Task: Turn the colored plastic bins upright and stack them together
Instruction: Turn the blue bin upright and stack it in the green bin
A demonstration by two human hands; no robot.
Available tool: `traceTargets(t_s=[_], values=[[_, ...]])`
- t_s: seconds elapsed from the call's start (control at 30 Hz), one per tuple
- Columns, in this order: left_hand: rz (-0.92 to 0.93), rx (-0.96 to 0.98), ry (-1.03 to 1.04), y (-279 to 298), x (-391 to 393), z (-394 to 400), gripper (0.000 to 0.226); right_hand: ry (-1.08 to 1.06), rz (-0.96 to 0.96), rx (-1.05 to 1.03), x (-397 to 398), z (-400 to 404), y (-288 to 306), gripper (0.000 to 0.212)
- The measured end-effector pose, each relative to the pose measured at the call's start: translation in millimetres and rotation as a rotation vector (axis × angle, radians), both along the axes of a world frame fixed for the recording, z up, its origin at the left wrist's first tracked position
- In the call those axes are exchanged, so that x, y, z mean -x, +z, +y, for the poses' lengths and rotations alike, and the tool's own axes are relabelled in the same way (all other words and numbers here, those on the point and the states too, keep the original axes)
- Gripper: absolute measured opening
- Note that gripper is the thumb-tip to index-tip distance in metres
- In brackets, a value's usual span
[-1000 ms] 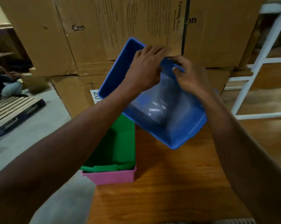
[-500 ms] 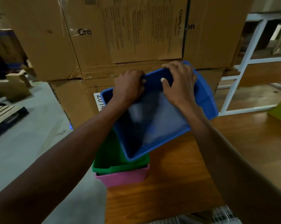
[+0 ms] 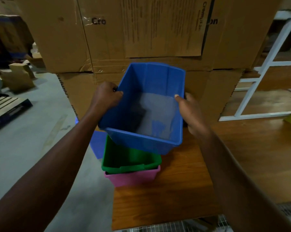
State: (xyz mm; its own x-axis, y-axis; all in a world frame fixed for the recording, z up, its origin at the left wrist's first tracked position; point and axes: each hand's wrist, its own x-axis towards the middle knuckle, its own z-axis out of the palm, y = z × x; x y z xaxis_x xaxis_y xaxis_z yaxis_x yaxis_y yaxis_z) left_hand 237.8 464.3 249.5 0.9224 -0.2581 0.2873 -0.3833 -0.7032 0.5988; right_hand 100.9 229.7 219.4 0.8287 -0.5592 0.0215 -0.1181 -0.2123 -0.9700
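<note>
From the head camera, the blue bin (image 3: 146, 111) is upright, mouth up, tilted a little toward the viewer, and held above the green bin (image 3: 129, 158). Its near lower edge overlaps the green bin's open mouth; whether the two touch cannot be told. The left hand (image 3: 106, 95) is curled over the blue bin's left rim, fingers wrapped on the edge. The right hand (image 3: 190, 109) clasps the right rim, thumb inside on the wall and the other fingers hidden behind it. The green bin sits nested in the pink bin (image 3: 133, 177), both upright, at the left edge of the wooden table (image 3: 175, 198), near its far left corner. The pink bin's left side stands at that edge, with grey floor (image 3: 32, 134) open beyond it. Just behind the bins rise stacked cardboard boxes (image 3: 141, 30), close to the blue bin's far wall. To the right, the table surface lies bare, and a white metal frame (image 3: 265, 67) stands past its far edge.
</note>
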Motion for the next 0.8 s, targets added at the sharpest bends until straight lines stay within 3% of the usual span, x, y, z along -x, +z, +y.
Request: traceTargets(t_s=[0.13, 0.43, 0.8], values=[[0.111, 0.054, 0.029, -17, 0, 26, 0.027, 0.070, 0.039, -0.078, -17, 16, -2, 0.028], [0.326, 0.464, 0.176, -63, 3, 57, 0.040, 0.101, 0.190, -0.104, -48, 43, -28, 0.035], [0.487, 0.505, 0.144, -99, 14, 62, 0.029, 0.102, 0.223, -0.180, -55, 44, -54, 0.033]])
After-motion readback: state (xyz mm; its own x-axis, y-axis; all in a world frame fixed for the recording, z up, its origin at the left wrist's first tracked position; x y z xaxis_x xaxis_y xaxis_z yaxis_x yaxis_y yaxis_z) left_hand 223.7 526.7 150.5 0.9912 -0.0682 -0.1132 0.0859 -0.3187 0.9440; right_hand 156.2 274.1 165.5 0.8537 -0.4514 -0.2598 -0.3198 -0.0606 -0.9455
